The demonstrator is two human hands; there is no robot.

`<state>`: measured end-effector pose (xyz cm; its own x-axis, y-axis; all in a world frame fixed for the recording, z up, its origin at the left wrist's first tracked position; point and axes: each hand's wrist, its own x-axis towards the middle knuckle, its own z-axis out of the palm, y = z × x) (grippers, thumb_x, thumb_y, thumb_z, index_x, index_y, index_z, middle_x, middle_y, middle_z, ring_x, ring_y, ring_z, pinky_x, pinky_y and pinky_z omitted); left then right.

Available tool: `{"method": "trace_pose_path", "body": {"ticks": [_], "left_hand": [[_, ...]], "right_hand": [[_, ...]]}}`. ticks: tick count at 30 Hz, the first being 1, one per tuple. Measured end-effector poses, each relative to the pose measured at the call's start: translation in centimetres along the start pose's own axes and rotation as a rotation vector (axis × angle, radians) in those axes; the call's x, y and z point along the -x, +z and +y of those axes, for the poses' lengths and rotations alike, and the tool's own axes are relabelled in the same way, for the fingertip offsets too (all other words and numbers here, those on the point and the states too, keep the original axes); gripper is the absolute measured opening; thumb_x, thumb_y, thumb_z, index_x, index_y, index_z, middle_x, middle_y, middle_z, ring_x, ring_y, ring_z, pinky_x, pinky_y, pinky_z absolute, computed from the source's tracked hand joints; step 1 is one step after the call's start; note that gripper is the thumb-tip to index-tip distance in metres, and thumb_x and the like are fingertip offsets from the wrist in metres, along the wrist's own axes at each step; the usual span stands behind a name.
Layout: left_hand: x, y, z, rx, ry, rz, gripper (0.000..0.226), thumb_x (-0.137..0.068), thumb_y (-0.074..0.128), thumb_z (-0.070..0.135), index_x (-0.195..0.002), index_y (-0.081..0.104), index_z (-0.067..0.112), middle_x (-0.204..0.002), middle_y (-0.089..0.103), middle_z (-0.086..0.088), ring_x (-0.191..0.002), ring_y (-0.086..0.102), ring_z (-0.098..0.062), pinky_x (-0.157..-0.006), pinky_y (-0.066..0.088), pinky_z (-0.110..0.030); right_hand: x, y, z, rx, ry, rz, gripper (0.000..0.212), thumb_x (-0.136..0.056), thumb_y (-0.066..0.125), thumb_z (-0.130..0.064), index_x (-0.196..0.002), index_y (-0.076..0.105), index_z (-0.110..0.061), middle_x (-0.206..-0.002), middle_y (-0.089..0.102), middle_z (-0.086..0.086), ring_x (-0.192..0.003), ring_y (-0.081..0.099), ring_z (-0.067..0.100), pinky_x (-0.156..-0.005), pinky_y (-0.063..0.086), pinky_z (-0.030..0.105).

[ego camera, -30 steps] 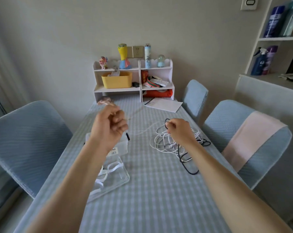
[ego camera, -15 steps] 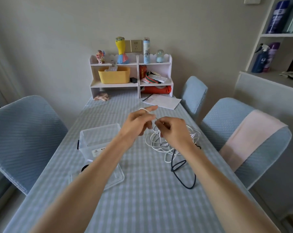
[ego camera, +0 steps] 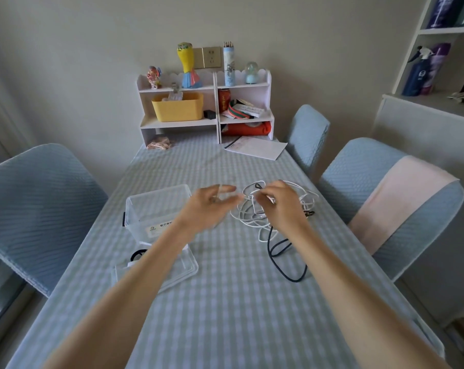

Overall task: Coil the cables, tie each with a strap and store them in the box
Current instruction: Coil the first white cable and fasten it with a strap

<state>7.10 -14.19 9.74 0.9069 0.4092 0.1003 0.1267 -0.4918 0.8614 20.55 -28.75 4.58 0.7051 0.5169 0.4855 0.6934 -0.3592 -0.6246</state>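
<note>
While the right hand (ego camera: 281, 206) pinches a strand of the white cable (ego camera: 248, 218) tangled with a dark cable (ego camera: 285, 265) at two o'clock, the left hand (ego camera: 208, 209), blurred, spreads its fingers beside it. At ten o'clock stands the clear box (ego camera: 156, 209).

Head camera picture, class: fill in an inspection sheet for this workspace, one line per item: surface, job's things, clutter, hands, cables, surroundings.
Surface: table under pale blue checked tablecloth.
Job's things: clear plastic storage box, open; its clear lid flat on the cloth in front of it.
Clutter: white paper sheet; white desktop shelf unit holding a yellow bin.
Hands: left hand blurred, fingers spread; right hand pinches white cable.
Cables: tangled white cables and dark cable, uncoiled.
Surroundings: blue-covered chairs.
</note>
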Motion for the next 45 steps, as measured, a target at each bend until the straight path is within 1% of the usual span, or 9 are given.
{"method": "trace_pose_path", "body": {"ticks": [4,10,16,19,24,30,34,38,45], "left_hand": [[-0.3,1.2,0.3,-0.227,0.161,-0.028,0.006,-0.089,0.070,0.038,-0.086,0.067,0.042,-0.046,0.043,0.013,-0.045,0.040,-0.002,-0.047,0.030,-0.015],[-1.4,-0.3,-0.7,0.712,-0.136,0.331,0.035,-0.092,0.061,0.015,-0.060,0.047,0.019,-0.046,0.037,0.008,-0.046,0.029,-0.010,-0.038,0.022,-0.020],[-0.3,-0.4,-2.5,0.838,-0.350,0.532,0.032,-0.088,0.072,0.035,-0.072,0.049,0.020,-0.051,0.041,0.008,-0.040,0.032,-0.008,-0.048,0.030,-0.023],[-0.2,-1.0,-2.8,0.903,-0.328,0.632,0.036,-0.088,0.072,0.038,-0.070,0.046,0.021,-0.055,0.039,0.007,-0.044,0.033,-0.008,-0.049,0.032,-0.022],[0.3,0.9,-3.0,0.600,-0.232,0.512,0.046,-0.090,0.062,0.054,-0.068,0.042,0.019,-0.052,0.044,0.007,-0.045,0.040,-0.007,-0.055,0.039,-0.024],[0.2,0.1,-3.8,0.693,-0.282,0.517,0.044,-0.091,0.059,0.057,-0.073,0.051,0.018,-0.057,0.045,0.004,-0.051,0.041,-0.011,-0.055,0.039,-0.025],[0.4,-1.9,-4.3,0.698,-0.318,0.567,0.049,-0.090,0.059,0.060,-0.077,0.054,0.013,-0.060,0.056,0.003,-0.049,0.053,-0.010,-0.058,0.047,-0.024],[-0.1,-1.4,-3.1,0.740,-0.252,0.371,0.044,-0.088,0.067,0.053,-0.091,0.056,0.010,-0.094,0.076,-0.007,-0.083,0.075,-0.020,-0.079,0.060,-0.037],[-1.4,0.5,-1.4,0.996,-0.331,0.229,0.018,-0.092,0.070,0.024,-0.100,0.066,0.008,-0.100,0.074,-0.006,-0.088,0.070,-0.022,-0.091,0.056,-0.036]], "right_hand": [[-0.2,-1.4,-1.5,-0.057,-0.128,-0.051,0.020,-0.094,0.065,-0.024,-0.086,0.076,-0.009,-0.073,0.071,0.001,-0.068,0.064,0.014,-0.066,0.050,0.030],[1.8,-1.5,2.5,0.065,0.094,-0.181,0.026,-0.096,0.059,-0.025,-0.076,0.067,-0.011,-0.067,0.065,0.002,-0.064,0.060,0.017,-0.066,0.050,0.040],[2.8,-1.2,4.9,0.155,0.217,-0.146,0.029,-0.096,0.059,-0.033,-0.074,0.067,-0.016,-0.067,0.065,-0.003,-0.066,0.062,0.015,-0.067,0.053,0.039],[2.3,-1.5,4.1,0.132,0.210,-0.111,0.033,-0.098,0.058,-0.035,-0.067,0.060,-0.023,-0.060,0.058,-0.008,-0.057,0.054,0.007,-0.057,0.041,0.032],[-0.1,-0.6,-0.8,-0.029,0.182,-0.071,0.035,-0.103,0.050,-0.034,-0.085,0.069,-0.011,-0.071,0.065,-0.007,-0.064,0.058,0.006,-0.061,0.042,0.020],[-3.9,-0.8,-6.0,-0.505,0.205,0.036,0.026,-0.092,0.047,-0.016,-0.075,0.065,-0.007,-0.059,0.059,-0.005,-0.046,0.041,0.000,-0.052,0.032,0.023],[-2.0,0.1,-3.4,-0.161,0.138,-0.272,0.027,-0.105,0.043,-0.019,-0.105,0.070,-0.019,-0.063,0.056,-0.004,-0.044,0.037,0.006,-0.047,0.031,0.023],[-1.5,1.0,-3.7,-0.115,0.006,-0.331,0.022,-0.103,0.050,-0.019,-0.109,0.071,-0.020,-0.065,0.061,-0.013,-0.048,0.047,0.002,-0.053,0.039,0.022],[0.3,1.7,-3.8,0.010,-0.055,-0.414,0.033,-0.099,0.055,-0.023,-0.067,0.061,-0.025,-0.066,0.068,-0.004,-0.069,0.068,0.012,-0.075,0.053,0.037]]}}
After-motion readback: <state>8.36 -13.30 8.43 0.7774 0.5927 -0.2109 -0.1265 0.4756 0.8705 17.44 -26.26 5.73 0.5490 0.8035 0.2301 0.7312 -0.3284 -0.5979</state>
